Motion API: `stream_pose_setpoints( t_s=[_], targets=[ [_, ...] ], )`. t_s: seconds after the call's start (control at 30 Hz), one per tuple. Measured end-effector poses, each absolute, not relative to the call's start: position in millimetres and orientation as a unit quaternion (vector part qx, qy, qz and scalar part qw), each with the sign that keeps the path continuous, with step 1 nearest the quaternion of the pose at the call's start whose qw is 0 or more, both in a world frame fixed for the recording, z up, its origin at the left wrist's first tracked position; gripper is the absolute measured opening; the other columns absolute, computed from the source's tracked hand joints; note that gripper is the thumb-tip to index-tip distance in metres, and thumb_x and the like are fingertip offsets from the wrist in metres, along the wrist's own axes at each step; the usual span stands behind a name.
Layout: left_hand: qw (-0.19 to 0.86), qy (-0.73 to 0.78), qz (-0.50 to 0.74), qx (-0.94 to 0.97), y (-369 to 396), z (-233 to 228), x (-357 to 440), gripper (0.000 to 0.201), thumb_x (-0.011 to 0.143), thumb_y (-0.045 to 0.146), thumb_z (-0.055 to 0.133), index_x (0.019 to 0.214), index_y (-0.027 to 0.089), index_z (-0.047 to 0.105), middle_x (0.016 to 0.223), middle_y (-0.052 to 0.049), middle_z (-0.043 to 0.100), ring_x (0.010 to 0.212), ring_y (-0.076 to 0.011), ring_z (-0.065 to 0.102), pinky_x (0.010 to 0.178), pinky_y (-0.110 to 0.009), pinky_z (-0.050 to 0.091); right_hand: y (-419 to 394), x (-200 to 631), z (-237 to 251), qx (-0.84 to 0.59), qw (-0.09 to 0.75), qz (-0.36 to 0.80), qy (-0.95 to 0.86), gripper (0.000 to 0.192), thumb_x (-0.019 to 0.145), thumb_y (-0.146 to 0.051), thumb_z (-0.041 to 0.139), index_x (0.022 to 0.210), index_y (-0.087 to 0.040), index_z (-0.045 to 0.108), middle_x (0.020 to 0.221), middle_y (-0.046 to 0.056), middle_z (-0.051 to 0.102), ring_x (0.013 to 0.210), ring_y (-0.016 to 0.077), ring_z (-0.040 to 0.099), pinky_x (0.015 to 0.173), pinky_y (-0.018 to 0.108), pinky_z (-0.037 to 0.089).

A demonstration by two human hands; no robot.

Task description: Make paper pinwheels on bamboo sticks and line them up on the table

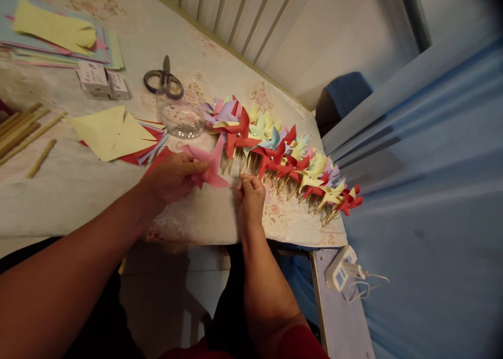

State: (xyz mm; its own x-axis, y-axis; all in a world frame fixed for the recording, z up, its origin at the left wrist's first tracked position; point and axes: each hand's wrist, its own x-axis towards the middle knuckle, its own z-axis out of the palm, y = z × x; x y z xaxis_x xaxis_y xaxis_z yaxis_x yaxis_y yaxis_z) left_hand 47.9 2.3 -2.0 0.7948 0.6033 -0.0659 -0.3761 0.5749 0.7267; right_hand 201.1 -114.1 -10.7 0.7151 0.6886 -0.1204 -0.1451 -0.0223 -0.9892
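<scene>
Head view: left hand (173, 178) fingers closed on a pink pinwheel (208, 167) over the table (78, 191), beside the finished row (283, 160). Right hand (250, 194) pinches something small, unclear what. Step judged: fastening the centre; next needs precise alignment.

1. The table (98, 191) wears a pale cloth with a faint floral print.
2. A clear dish of pins (181, 120) sits mid-table, serving as landmark.
3. Scissors (164, 80) lie just behind the dish.
4. A row of paper pinwheels (283, 157) runs away to its right.
5. Cut paper squares (113, 134) lie just left of it.
6. Wooden sticks (23, 133) lie far left of it.
7. Coloured paper sheets (55, 31) and small boxes (102, 81) lie behind and left of it.
</scene>
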Motion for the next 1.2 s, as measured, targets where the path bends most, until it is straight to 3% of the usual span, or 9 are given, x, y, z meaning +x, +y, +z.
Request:
stream_pose_setpoints(
  t_s=[0.23,0.5,0.67,0.77,0.93,1.2],
  targets=[
    [0.885,0.091,0.233,0.394,-19,-11,64,0.020,0.068,0.028,0.083,0.070,0.011,0.073,0.064,-0.005,0.068,0.053,-0.0114,0.058,0.049,-0.018,0.047,-124,189,-1,-0.627,0.679,0.299,-0.237,0.016,0.079,-0.035,0.061,0.079,-0.019,0.062,0.053,-0.009,0.049,0.044,0.0064,0.034,0.044,0.021,0.023],
    [0.910,0.059,0.257,0.319,-25,-4,71,0.018,0.067,0.025,0.084,0.068,0.014,0.069,0.062,-0.004,0.065,0.057,-0.0148,0.060,0.055,-0.023,0.049,-116,175,28,-0.580,0.687,0.360,-0.250,0.024,0.073,-0.028,0.067,0.096,-0.021,0.072,0.059,-0.006,0.052,0.048,0.0072,0.038,0.044,0.021,0.027],
    [0.914,0.041,0.234,0.329,-22,-6,74,0.024,0.070,0.033,0.082,0.067,0.013,0.069,0.065,-0.006,0.065,0.059,-0.0194,0.063,0.062,-0.032,0.054,-115,171,35,-0.559,0.679,0.416,-0.232,0.032,0.070,-0.028,0.070,0.101,-0.021,0.073,0.058,-0.006,0.055,0.047,0.0074,0.041,0.044,0.021,0.033],
    [0.911,0.036,0.233,0.340,-22,-5,77,0.025,0.071,0.034,0.081,0.067,0.013,0.068,0.066,-0.006,0.064,0.060,-0.0214,0.064,0.062,-0.036,0.054,-115,169,32,-0.553,0.693,0.414,-0.207,0.028,0.066,-0.026,0.072,0.093,-0.019,0.072,0.059,-0.005,0.058,0.047,0.0076,0.045,0.044,0.021,0.035],
    [0.912,0.069,0.262,0.308,-24,0,79,0.025,0.067,0.026,0.085,0.061,0.014,0.063,0.062,-0.001,0.058,0.061,-0.0137,0.056,0.063,-0.027,0.049,-115,167,29,-0.538,0.723,0.399,-0.168,0.017,0.061,-0.020,0.072,0.078,-0.019,0.067,0.059,-0.005,0.062,0.051,0.0088,0.052,0.049,0.021,0.039],
    [0.918,0.075,0.271,0.279,-24,-6,85,0.025,0.066,0.017,0.083,0.060,0.015,0.059,0.064,0.001,0.056,0.061,-0.0103,0.052,0.061,-0.023,0.043,-116,164,35,-0.524,0.727,0.418,-0.150,0.013,0.062,-0.021,0.074,0.073,-0.019,0.069,0.064,-0.002,0.066,0.057,0.0104,0.055,0.055,0.023,0.042]
  ],
)
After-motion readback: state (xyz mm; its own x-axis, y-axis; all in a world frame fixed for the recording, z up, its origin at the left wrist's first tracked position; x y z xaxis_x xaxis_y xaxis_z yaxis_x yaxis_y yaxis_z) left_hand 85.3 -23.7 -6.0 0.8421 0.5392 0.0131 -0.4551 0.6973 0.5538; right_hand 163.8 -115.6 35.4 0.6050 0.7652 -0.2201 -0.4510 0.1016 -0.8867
